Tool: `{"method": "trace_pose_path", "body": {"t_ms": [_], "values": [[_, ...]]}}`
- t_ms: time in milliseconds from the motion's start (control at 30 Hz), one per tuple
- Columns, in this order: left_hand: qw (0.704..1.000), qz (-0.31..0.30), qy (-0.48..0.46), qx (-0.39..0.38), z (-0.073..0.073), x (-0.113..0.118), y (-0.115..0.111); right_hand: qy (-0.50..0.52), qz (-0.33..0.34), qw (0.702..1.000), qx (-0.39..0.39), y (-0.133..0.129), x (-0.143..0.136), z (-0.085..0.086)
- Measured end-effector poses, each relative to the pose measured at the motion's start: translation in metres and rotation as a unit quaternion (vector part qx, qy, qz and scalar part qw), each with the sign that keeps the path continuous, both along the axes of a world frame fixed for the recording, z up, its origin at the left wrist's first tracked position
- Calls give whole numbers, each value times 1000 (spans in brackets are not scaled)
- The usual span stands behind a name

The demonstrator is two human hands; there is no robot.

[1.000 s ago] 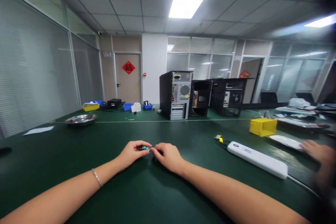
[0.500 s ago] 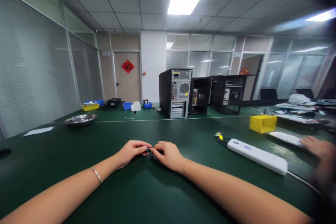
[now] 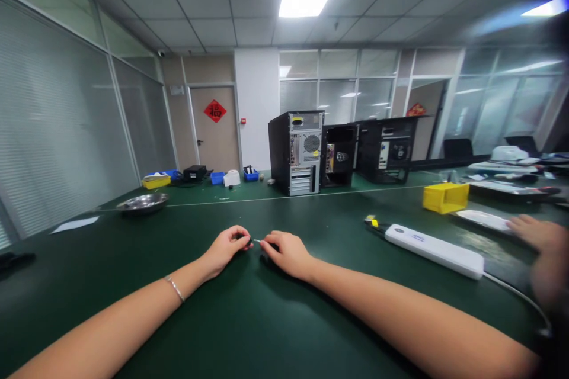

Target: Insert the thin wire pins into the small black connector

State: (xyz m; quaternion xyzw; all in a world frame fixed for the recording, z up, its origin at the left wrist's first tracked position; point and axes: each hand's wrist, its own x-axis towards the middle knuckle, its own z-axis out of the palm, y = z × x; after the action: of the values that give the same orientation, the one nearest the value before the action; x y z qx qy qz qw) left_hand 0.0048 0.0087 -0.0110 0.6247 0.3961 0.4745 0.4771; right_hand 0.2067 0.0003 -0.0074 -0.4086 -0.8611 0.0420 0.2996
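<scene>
Over the green table [image 3: 275,320], my left hand [image 3: 227,250] has its thumb and fingers pinched on a small dark piece [image 3: 251,243]. My right hand [image 3: 288,256] is closed close by, its fingertips on a thin pale piece [image 3: 256,241] that points toward the left hand. Only a narrow gap parts the two sets of fingertips. Both pieces are too small and too covered to name.
A white power strip [image 3: 435,250] lies to the right, by a yellow bin [image 3: 445,198]. Another person's hand [image 3: 536,234] touches a white tray [image 3: 482,220]. Computer cases [image 3: 304,154] stand behind; a metal bowl [image 3: 144,204] is at left.
My hands have moved slightly apart at the fingertips, and the thin pale piece now shows between them. The view has shifted a little, revealing more of a black object at the left edge.
</scene>
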Motion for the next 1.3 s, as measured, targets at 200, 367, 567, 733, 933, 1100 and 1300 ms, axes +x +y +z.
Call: {"method": "trace_pose_path", "body": {"t_ms": [200, 367, 567, 733, 933, 1100, 1300], "values": [[999, 9, 24, 33, 0, 2, -1, 22, -9, 1000, 9, 2, 0, 0], [993, -11, 105, 59, 5, 1, -5, 35, -23, 999, 4, 3, 0, 0], [987, -11, 135, 90, 4, -1, -4, 16, -38, 999, 11, 4, 0, -3], [994, -33, 90, 47, 2, 0, -4, -10, -45, 999, 0, 3, 0, -2], [998, 8, 61, 27, 4, 0, -5, 10, -43, 999, 0, -1, 0, 1], [998, 4, 56, 19, 4, 0, -5, -15, -50, 999, 4, -1, 0, 1], [999, 0, 53, 4, 5, 1, -5, -29, -45, 999, 7, 2, -1, -3]]}}
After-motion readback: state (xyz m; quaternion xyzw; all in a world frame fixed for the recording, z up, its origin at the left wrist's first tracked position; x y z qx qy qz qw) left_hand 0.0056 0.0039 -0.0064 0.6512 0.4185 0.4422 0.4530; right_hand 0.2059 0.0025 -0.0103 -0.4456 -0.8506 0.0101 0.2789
